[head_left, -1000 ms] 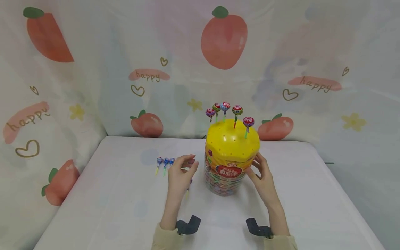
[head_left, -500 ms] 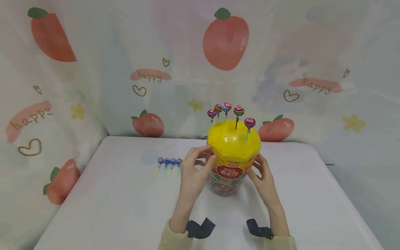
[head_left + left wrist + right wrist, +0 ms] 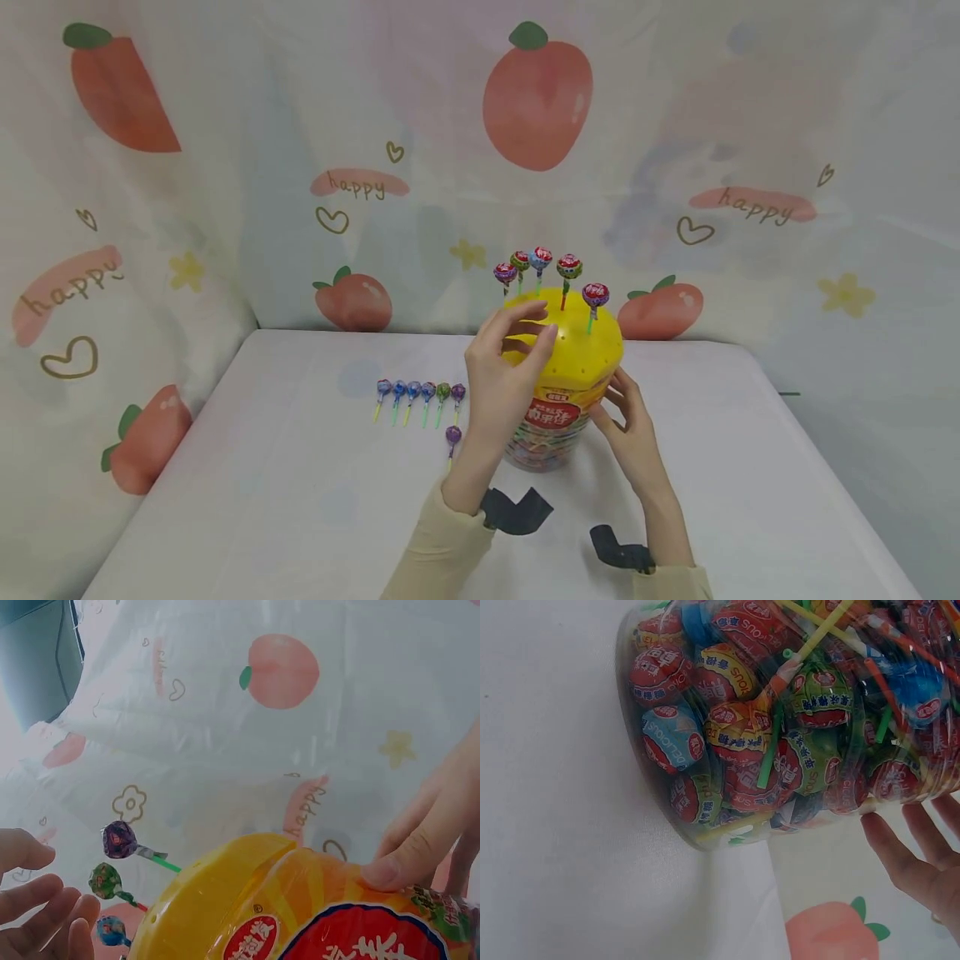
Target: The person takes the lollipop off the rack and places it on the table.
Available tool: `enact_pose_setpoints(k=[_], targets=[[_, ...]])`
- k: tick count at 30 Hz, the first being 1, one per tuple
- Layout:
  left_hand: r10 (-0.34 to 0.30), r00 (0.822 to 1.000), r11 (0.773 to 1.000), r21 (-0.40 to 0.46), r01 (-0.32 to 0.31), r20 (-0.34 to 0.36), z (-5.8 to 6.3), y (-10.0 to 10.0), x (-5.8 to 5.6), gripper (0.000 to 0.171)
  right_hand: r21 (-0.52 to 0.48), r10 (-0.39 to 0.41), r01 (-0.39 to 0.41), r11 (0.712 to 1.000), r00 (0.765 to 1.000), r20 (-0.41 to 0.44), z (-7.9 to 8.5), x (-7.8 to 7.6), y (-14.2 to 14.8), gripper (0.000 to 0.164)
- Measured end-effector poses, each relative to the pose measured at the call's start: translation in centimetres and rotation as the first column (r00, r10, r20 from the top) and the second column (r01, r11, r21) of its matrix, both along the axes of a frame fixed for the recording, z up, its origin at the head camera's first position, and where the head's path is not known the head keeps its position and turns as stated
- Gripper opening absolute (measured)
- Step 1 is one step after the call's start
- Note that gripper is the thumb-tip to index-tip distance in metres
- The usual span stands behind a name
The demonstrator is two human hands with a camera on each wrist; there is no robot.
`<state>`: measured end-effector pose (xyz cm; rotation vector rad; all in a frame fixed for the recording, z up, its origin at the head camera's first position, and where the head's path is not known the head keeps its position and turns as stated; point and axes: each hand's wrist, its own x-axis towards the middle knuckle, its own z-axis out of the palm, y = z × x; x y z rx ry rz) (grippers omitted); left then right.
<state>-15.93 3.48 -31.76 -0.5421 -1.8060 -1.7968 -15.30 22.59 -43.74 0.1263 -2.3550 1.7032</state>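
Note:
A clear jar of lollipops (image 3: 551,414) with a yellow lid (image 3: 581,354) stands upright on the table. Several lollipops stick up from holes in the lid, among them a purple lollipop (image 3: 596,295) and a green lollipop (image 3: 569,267). My left hand (image 3: 504,383) hovers at the lid's left front, hiding part of it. In the left wrist view its thumb and fingers (image 3: 37,915) are spread apart, holding nothing. My right hand (image 3: 637,442) holds the jar's right side, thumb on the label. Wrapped candies (image 3: 735,731) fill the jar.
Left of the jar, several lollipops (image 3: 414,390) lie in a row on the white table (image 3: 300,500). A single purple lollipop (image 3: 453,435) lies nearer, beside my left forearm. A printed cloth (image 3: 420,83) hangs behind the table.
My left hand has moved from over the lollipop row, right and up to the jar's lid, uncovering the row. The right hand has stayed on the jar.

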Motion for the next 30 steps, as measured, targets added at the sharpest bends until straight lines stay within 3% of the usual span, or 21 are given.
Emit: enact_pose_setpoints(k=[6,13,18,30], targets=[[-0.045,0.999,0.999,-0.029,0.046,0.017,0.9,1.3,-1.3,0.03,0.0,0.0,0.0,1.0,1.0,0.004,0.2,0.1,0.0,0.067],[-0.056,0.998,0.995,-0.075,0.059,0.036,1.2,2.4,-2.2,0.031,-0.001,-0.006,0.006,1.0,1.0,0.018,0.0,0.1,0.0,0.067],[-0.072,0.997,0.993,-0.089,0.072,0.002,1.4,3.1,-2.5,0.033,0.006,-0.011,0.011,1.0,1.0,0.026,0.1,0.2,0.0,0.068],[-0.053,0.999,0.992,-0.11,0.053,0.008,1.7,3.5,-2.5,0.032,0.003,-0.007,0.007,1.0,1.0,0.03,0.3,0.3,-0.1,0.068]])
